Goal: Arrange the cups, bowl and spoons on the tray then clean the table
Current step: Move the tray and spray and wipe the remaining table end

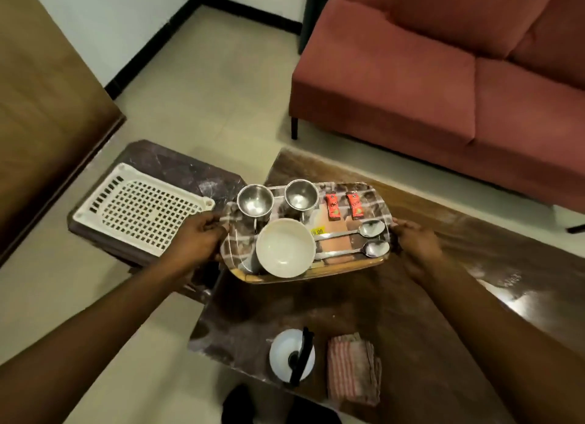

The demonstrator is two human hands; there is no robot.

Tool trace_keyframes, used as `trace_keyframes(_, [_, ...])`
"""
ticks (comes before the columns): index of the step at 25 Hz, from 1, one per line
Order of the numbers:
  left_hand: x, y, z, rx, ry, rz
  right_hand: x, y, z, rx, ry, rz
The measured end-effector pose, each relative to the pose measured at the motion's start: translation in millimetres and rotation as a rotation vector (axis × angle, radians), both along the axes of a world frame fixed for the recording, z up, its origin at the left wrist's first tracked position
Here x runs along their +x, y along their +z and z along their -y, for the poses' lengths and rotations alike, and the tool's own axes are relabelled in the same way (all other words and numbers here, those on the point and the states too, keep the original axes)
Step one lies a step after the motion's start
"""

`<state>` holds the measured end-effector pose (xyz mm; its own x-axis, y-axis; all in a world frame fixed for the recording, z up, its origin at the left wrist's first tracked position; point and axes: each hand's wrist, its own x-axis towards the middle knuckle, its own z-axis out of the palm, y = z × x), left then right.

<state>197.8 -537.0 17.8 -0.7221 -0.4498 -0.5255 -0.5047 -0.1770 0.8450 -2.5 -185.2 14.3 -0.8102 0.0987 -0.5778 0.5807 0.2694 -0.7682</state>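
Over glossy table (411, 297), hands grip patterned tray (348, 263) (2 steel cups (254, 200), round bowl (285, 248)).

Table (411, 313) surface right of the tray (316, 276) lies bare. Near edge blocked by spray bottle (292, 355) and folded cloth (351, 370), set just beside each other.

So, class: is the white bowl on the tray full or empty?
Empty. The bowl sits upright on the tray, and its bare white inside shows down to the bottom, with no food or liquid in it.
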Motion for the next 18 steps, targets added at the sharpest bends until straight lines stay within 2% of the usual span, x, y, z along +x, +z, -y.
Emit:
trace_keyframes(4, [-38.7,108.6,1.2,-0.106,-0.194,-0.028,55.3,93.2,-36.9,-0.133,-0.159,-0.051])
trace_keyframes(10, [-59.2,270.6,-32.2,-0.161,-0.394,-0.153,120.3,246.1,-105.3,-0.268,-0.247,-0.201])
trace_keyframes(14, [-59.0,325.5,-69.6,-0.138,-0.457,-0.195,144.2,302.3,-155.0,-0.310,-0.284,-0.313])
trace_keyframes(18, [-57.5,351.1,-125.8,-0.168,-0.518,-0.198,162.5,333.0,-213.5,-0.333,-0.295,-0.358])
